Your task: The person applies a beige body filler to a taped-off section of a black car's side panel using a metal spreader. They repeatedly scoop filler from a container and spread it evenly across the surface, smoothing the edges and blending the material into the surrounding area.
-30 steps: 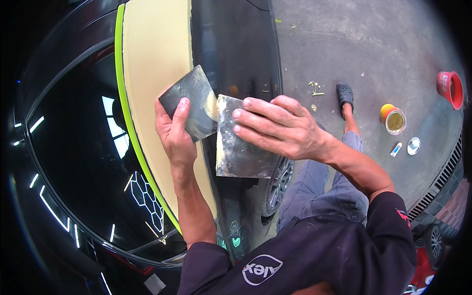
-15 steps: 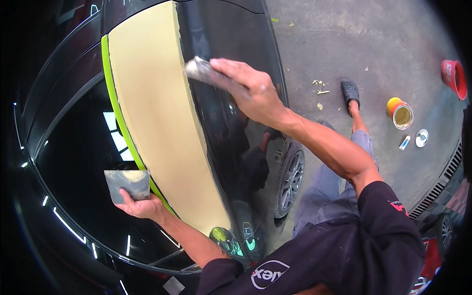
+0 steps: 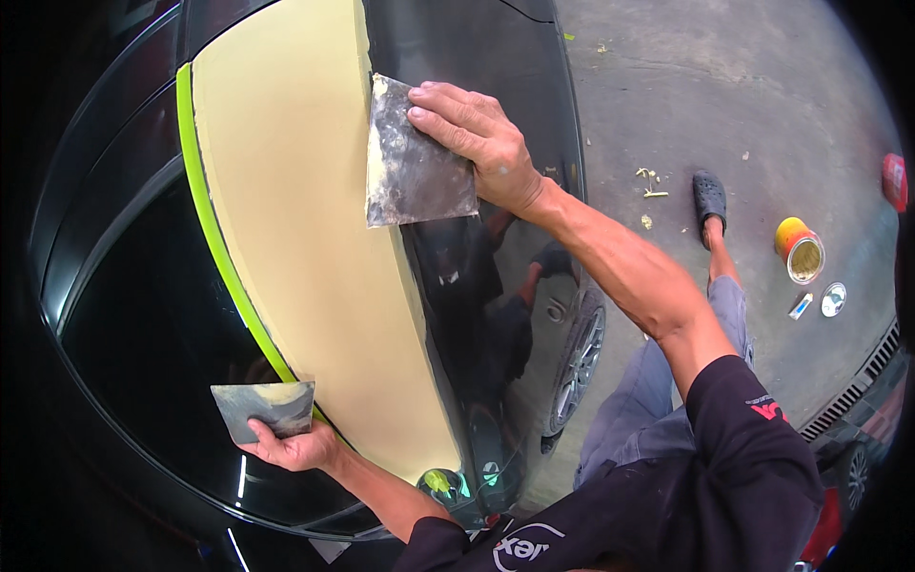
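A wide band of smooth cream filler putty (image 3: 286, 143) covers part of a dark car's body (image 3: 457, 38). Lime green masking tape (image 3: 212, 224) borders its left side along the black window glass. My right hand (image 3: 491, 143) grips a flat, putty-smeared spreader (image 3: 410, 176), its face showing and its left edge along the putty's right border. Whether that edge touches the panel, I cannot tell. Lower left, my left hand (image 3: 297, 448) holds a second grey spreader (image 3: 281, 402) over the glass beside the tape, thumb on top. A cream smear lies on this plate.
On the concrete floor at right stand an open yellow-and-red can (image 3: 790, 236), a round lid (image 3: 834, 300) and a small tube (image 3: 801, 306). Putty scraps (image 3: 655, 194) lie near my clog (image 3: 709, 195). A car wheel (image 3: 579, 367) and a red container (image 3: 894, 183) are also there.
The right-hand spreader, blurred and nearly edge-on before, now shows its broad face along the putty's right border. My left hand with its spreader sits slightly lower in view. The whole view has shifted.
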